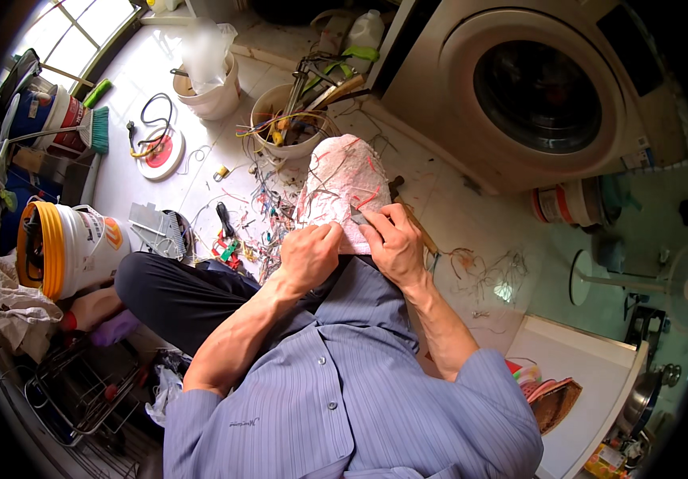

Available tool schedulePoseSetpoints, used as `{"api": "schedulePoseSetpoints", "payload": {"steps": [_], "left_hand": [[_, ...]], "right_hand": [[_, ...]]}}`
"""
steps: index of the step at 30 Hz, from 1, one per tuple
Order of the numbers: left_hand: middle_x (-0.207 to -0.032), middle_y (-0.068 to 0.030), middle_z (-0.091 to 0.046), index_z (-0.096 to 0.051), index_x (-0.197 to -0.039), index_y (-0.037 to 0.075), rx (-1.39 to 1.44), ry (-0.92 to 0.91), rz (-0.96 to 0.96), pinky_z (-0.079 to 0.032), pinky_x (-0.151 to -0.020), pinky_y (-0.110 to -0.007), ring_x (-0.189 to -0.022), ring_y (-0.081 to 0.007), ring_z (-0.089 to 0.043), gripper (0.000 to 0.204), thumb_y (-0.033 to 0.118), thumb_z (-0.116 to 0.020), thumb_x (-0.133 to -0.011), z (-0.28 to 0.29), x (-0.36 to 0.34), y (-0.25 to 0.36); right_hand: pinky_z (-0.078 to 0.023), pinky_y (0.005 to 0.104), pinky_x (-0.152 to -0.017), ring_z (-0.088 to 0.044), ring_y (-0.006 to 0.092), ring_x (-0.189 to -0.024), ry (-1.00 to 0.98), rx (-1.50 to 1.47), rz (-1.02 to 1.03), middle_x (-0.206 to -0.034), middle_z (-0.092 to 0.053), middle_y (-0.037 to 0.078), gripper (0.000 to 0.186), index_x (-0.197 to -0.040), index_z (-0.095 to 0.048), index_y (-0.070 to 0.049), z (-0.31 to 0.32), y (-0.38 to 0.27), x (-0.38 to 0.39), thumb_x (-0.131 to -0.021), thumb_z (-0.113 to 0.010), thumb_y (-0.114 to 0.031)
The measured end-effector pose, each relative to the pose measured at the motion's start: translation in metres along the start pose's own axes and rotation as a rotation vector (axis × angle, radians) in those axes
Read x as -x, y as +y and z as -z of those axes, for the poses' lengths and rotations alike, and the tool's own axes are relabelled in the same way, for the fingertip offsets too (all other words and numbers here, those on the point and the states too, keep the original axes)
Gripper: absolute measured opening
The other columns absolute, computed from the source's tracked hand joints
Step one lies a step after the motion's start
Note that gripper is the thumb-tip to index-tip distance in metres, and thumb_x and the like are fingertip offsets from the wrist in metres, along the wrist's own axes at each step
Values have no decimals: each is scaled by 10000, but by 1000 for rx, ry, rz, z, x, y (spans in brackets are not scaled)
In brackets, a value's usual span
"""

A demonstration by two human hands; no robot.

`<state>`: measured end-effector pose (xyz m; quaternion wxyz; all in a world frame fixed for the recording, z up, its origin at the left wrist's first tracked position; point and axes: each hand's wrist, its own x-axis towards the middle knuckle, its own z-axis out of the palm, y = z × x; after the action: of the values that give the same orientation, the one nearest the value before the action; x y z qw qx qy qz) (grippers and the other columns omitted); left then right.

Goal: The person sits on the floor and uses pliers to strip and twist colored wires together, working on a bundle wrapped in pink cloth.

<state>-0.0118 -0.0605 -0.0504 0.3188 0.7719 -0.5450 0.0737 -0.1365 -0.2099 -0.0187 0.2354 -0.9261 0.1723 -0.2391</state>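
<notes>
A pale pink cloth pad (337,172), strewn with thin wire bits and red strips, lies over my leg in the middle. My right hand (392,243) is closed on a small grey blade (357,214) on the pad's lower right part. Beside it on the left, my left hand (309,257) is closed in a pinch at the pad's lower edge; what is between those fingers is too small to name. A heap of cut wires and coloured bits (257,223) lies on the floor just left of the pad, along with a black coiled cord (224,219).
Behind the pad stand a bucket of tools (272,140) and a bucket with a bag (208,104). A washing machine (448,120) is at upper right. Left are a round disc (158,169), a yellow-rimmed bucket (84,255) and a broom (99,130). A white board (571,375) is at lower right.
</notes>
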Motion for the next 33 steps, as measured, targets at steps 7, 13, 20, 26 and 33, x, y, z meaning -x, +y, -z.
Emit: {"api": "schedulePoseSetpoints", "payload": {"steps": [7, 13, 20, 26, 33], "left_hand": [[-607, -41, -565, -540, -769, 107, -17, 3, -6, -458, -487, -381, -537, -224, -599, 90, 64, -618, -785, -2, 1, 1], [-604, -48, -568, -539, -762, 104, -14, -21, 19, -461, -477, -387, -537, -231, -611, 89, 72, -617, -791, -5, 2, 1], [-603, -56, -570, -540, -756, 103, 0, -31, 53, -465, -481, -399, -542, -246, -616, 89, 74, -617, -790, -5, 3, -3], [-601, -56, -571, -538, -746, 107, -2, -31, 58, -467, -485, -393, -539, -245, -614, 97, 72, -614, -795, -7, 5, 0], [-587, -65, -552, -530, -739, 101, 46, -36, 57, -450, -471, -392, -517, -250, -594, 117, 54, -626, -788, 8, 10, 6]], "right_hand": [[-542, 392, -653, -655, 309, -769, 12, -163, 29, -965, -621, 102, 248, -1046, -723, -69, 5, 10, 0, -813, -794, -119], [-546, 387, -665, -659, 300, -783, 13, -225, 75, -964, -630, 106, 252, -1045, -727, -64, 9, 8, 0, -807, -798, -106], [-529, 364, -688, -642, 276, -794, -17, -242, -19, -950, -637, 112, 272, -1060, -739, -50, 16, 1, -1, -794, -796, -63], [-553, 395, -645, -670, 300, -760, -14, -88, -52, -947, -632, 86, 242, -1042, -734, -83, 7, 2, -3, -818, -794, -150], [-541, 385, -704, -655, 300, -804, -33, -86, -55, -943, -634, 107, 228, -1034, -744, -50, 5, 4, -2, -813, -781, -93]]}}
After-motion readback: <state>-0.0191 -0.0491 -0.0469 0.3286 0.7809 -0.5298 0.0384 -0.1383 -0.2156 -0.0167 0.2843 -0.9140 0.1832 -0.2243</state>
